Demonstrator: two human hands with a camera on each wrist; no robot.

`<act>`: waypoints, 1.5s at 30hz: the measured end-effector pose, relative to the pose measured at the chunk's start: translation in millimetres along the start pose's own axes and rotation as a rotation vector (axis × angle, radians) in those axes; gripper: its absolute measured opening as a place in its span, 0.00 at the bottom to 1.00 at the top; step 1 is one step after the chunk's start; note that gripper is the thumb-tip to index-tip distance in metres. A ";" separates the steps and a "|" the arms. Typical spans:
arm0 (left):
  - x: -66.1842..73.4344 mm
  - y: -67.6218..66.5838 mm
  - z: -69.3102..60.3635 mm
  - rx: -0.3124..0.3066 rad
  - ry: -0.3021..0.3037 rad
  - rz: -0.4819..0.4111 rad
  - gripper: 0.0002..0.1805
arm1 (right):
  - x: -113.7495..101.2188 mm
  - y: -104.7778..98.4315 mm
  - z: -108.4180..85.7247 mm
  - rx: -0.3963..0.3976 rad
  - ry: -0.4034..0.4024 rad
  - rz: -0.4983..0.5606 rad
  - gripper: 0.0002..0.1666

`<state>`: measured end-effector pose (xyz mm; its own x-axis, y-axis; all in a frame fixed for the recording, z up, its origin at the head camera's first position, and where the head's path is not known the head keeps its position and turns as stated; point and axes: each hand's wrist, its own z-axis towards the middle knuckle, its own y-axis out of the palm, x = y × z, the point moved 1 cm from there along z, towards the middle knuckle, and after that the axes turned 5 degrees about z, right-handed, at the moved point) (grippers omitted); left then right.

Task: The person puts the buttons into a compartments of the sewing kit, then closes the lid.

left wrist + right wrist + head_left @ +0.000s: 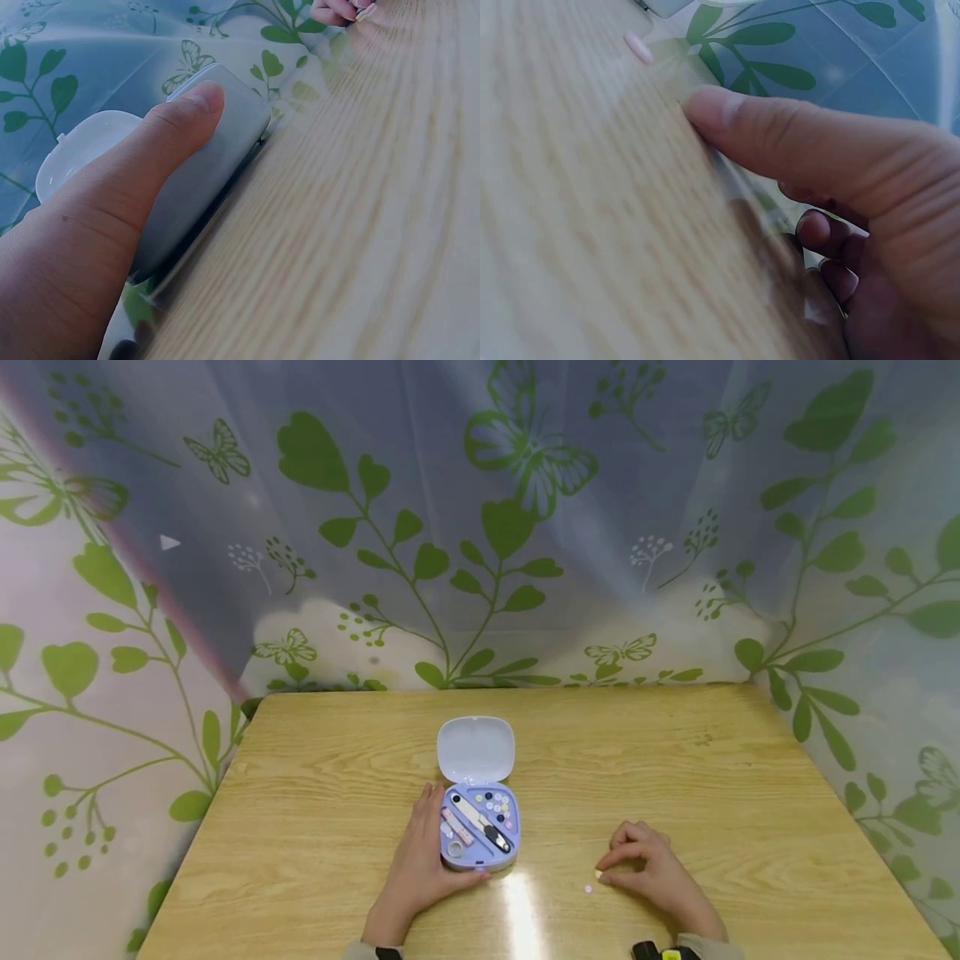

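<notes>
An open lilac sewing kit box point(517, 852) stands on the table with its white lid point(476, 750) tipped back. My left hand point(420, 856) holds it, fingers along the left side and thumb point(187, 112) against the front wall. Inside lie thread snips point(480, 822), a pink-and-white roll point(457, 827), a small round ring-like piece point(455, 849) and several buttons point(497, 804). To the right, my right hand point(648, 868) pinches a small pale yellow button point(598, 874) at the tabletop between thumb and forefinger; the right wrist view hides that button. A pink button point(588, 889) lies just beside the fingertips.
The wooden table point(337, 760) runs back to a hanging cloth point(420, 527) printed with green leaves and butterflies, which also encloses both sides. A bright light reflection falls on the tabletop between the box and the right hand.
</notes>
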<state>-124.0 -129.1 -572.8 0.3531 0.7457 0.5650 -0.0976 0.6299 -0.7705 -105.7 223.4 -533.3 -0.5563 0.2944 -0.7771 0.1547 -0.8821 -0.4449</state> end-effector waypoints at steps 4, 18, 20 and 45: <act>1.0 -0.7 0.7 0.000 0.000 0.000 0.77 | 0.3 1.0 -0.1 0.007 0.002 0.007 0.17; 3.0 -1.9 2.7 0.024 0.033 0.000 0.77 | -3.4 1.3 2.6 0.029 -0.074 -0.004 0.19; 2.9 -2.0 2.7 0.024 0.034 0.001 0.77 | -3.6 2.3 3.3 0.033 -0.081 -0.004 0.19; 1.5 -0.1 1.1 0.010 0.022 -0.006 0.77 | -7.2 5.0 6.0 0.052 0.041 -0.009 0.17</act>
<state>-124.5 -127.8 -571.6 0.3744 0.7370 0.5627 -0.1048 0.6365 -0.7641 -105.8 214.7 -527.2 -0.5237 0.3162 -0.7910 0.1063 -0.8971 -0.4289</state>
